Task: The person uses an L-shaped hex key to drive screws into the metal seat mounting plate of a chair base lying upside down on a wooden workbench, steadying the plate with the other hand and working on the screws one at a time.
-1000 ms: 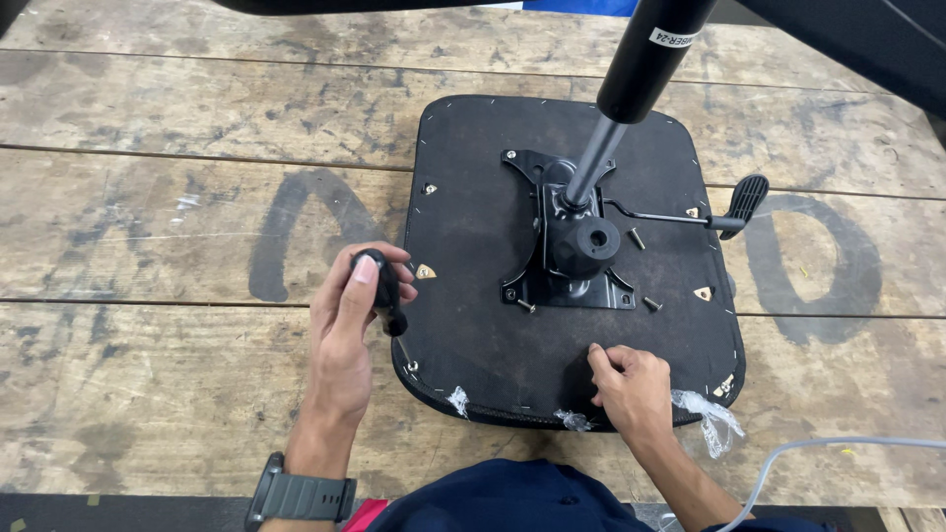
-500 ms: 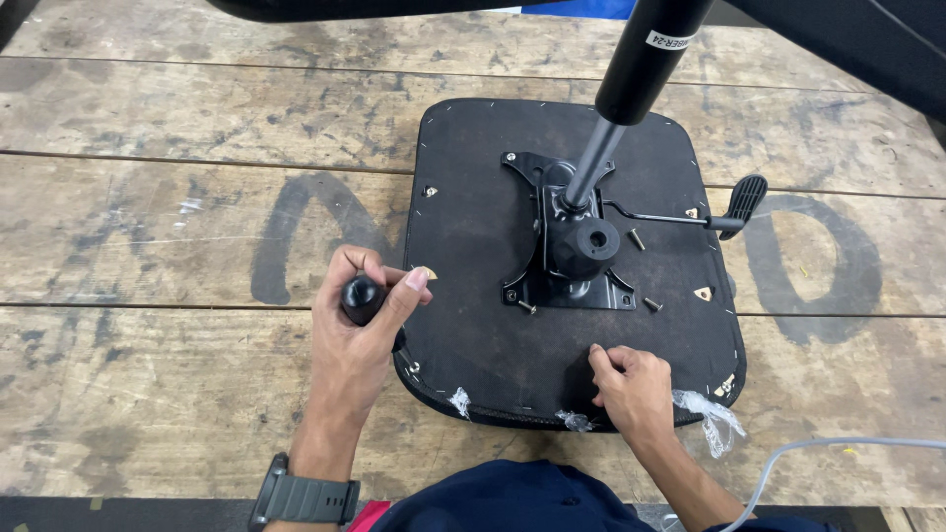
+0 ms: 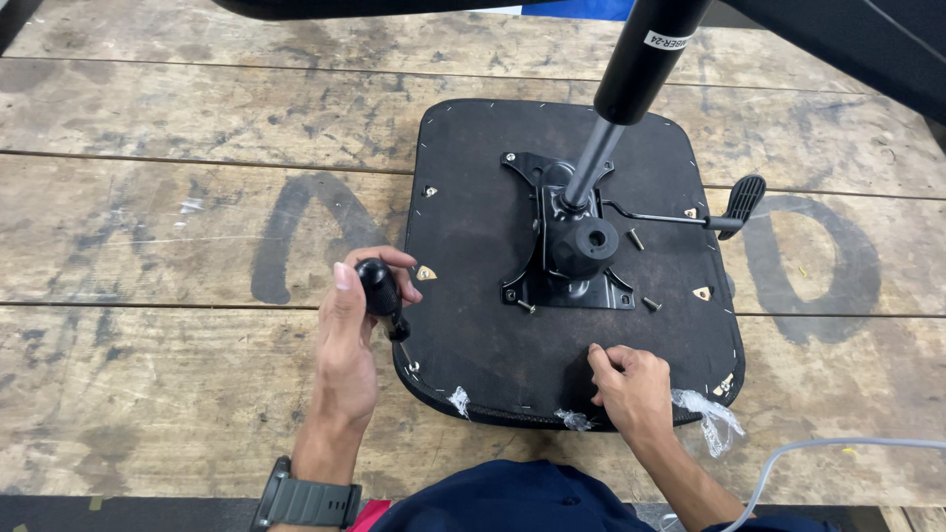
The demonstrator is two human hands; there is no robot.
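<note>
now we have our left hand (image 3: 347,345) closed around a black screwdriver handle (image 3: 377,287), its long axis slanting down-right toward the left rim of the upturned chair seat (image 3: 473,207), while our right hand (image 3: 631,389), fingers curled, presses on the seat's near edge.

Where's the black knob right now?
In the head view, the black knob is gripped in the left hand, just off the left edge of the upturned seat base, beside a small gold triangular fitting.
</note>
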